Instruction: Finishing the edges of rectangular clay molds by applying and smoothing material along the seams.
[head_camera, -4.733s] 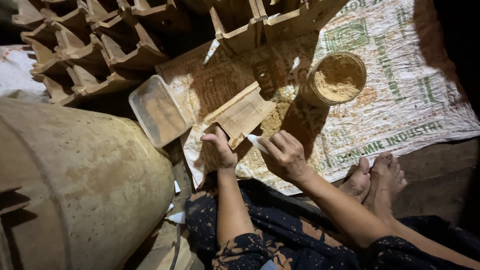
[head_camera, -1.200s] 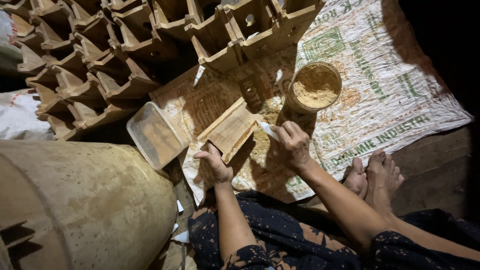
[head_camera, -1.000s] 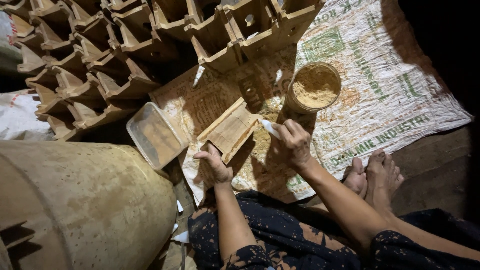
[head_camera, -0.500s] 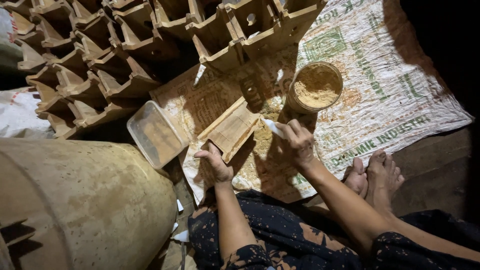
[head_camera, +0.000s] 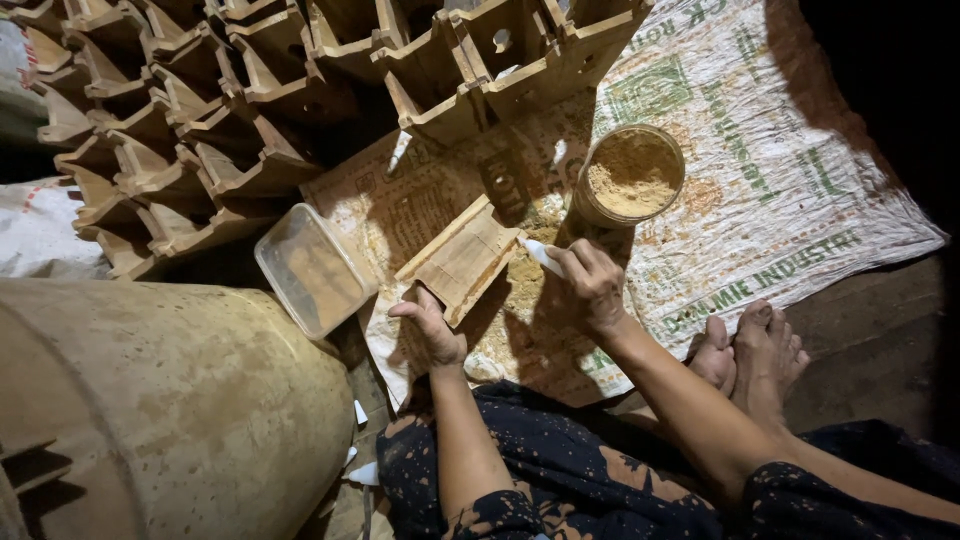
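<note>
Wooden mould (head_camera: 462, 258) lies tilted on the printed sack (head_camera: 800, 200), centre of scene. My left hand (head_camera: 432, 330) grips its near corner, fingers curled over the edge. My right hand (head_camera: 592, 285) pinches a small white tool (head_camera: 541, 255), tip at the mould's right edge. Round tub of tan powder (head_camera: 632, 175) stands just beyond. Clear plastic tray (head_camera: 312, 268) left of mould; stacked wooden moulds (head_camera: 200, 130) far left.

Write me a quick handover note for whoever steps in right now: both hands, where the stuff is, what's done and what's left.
Left hand steadies the near corner of the wooden frame, which lies on the printed sack.
Right hand holds a small white tool at the frame's right edge.
Round container of tan powder stands just beyond; clear plastic tub lies left.
Done: powder is scattered beside the frame.
Left: cannot tell.
</note>
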